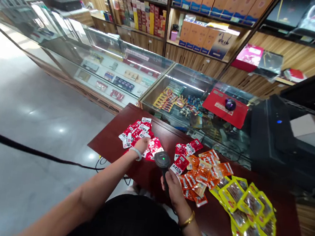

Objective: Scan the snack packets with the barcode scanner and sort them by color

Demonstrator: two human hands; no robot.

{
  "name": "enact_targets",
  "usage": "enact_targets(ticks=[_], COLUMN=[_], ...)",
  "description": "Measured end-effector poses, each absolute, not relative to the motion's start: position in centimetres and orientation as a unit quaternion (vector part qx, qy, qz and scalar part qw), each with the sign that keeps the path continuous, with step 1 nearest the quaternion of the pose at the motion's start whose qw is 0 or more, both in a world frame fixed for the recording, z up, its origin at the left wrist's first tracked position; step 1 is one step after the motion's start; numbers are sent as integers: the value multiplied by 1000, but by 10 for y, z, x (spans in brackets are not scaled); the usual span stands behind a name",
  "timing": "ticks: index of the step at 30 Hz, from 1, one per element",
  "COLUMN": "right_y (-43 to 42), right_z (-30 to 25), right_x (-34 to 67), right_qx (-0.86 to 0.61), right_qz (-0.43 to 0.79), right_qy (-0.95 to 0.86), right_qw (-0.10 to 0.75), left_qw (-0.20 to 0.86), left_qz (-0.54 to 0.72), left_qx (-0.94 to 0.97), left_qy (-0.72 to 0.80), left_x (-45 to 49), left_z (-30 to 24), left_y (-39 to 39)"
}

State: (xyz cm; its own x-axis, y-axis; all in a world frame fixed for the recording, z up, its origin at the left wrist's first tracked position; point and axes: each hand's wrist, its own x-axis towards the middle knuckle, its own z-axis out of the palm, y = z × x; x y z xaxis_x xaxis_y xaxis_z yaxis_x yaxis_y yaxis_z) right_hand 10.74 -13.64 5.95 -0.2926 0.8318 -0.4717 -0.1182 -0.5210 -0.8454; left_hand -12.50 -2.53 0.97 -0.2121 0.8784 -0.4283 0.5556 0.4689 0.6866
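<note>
My right hand (174, 188), a gold bracelet on its wrist, is closed round the handle of a black barcode scanner (163, 159) with a green light on top. Just left of the scanner head, my left hand (141, 146) pinches a small red snack packet (155, 144), lit brightly by the scanner. Around and behind that hand lies a loose pile of red-and-white snack packets (136, 129). Several more red packets (180, 163) lie right of the scanner. Beside them are heaps of orange packets (202, 173) and yellow-edged packets (250, 206).
The dark red table (106, 136) stands against a glass display counter (177, 72) full of small goods. On the counter lie a red folder (218, 112) and a purple round object (230, 104). A black machine (272, 136) stands at the right. Behind are shelves of boxes (196, 34).
</note>
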Motion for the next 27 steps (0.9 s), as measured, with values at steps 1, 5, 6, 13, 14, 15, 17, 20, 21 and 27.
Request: enact_targets(ticks=[1, 5, 6, 13, 14, 15, 17, 20, 21, 27], right_y=[-139, -152, -155, -176, -179, -182, -187, -194, -196, -199], right_z=[59, 53, 52, 47, 46, 46, 45, 42, 41, 33], right_x=[108, 116, 120, 152, 157, 163, 173, 187, 191, 200], right_qx=[-499, -518, -521, -557, -563, -569, -581, -594, -596, -594], right_qz=[718, 717, 716, 688, 681, 674, 659, 645, 644, 645], right_qy=[-357, -323, -312, -252, -246, -241, -227, -197, -186, -180], right_qw=[328, 337, 344, 391, 398, 405, 419, 438, 443, 446], left_qw=[394, 249, 200, 242, 265, 275, 264, 222, 216, 338], left_qz=[186, 167, 175, 92, 68, 47, 11, -13, -16, -21], left_qx=[475, 480, 493, 686, 699, 705, 704, 712, 718, 673], left_qy=[765, 825, 829, 680, 660, 652, 659, 666, 662, 658], left_x=[-137, -165, -164, -52, -30, -9, 25, 55, 59, 51], left_z=[14, 27, 30, 20, 15, 11, 4, -2, -4, -13], left_y=[-24, -10, -6, -8, -12, -17, -27, -41, -43, -47])
